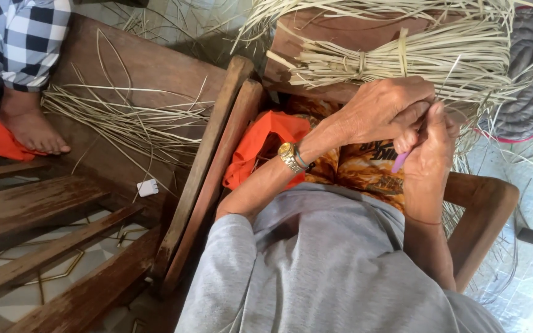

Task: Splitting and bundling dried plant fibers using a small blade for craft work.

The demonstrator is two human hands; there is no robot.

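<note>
My left hand (382, 110), with a gold wristwatch (291, 156) on its wrist, is closed around pale thin fibre strips coming from a tied bundle of strips (414, 61) that lies on a wooden chair. My right hand (428, 154) presses against the left and grips a small purple-handled tool (400, 161), whose tip is hidden between the fingers. Both hands work close together just below the bundle, above an orange patterned cloth (359, 169) on my lap.
A wooden bench (155, 68) at the left carries loose strips (124, 120). Another person's bare foot (29, 126) and checked garment rest on it. An orange bag (260, 145) lies by the chair arm. A small white object (147, 187) sits on the bench edge.
</note>
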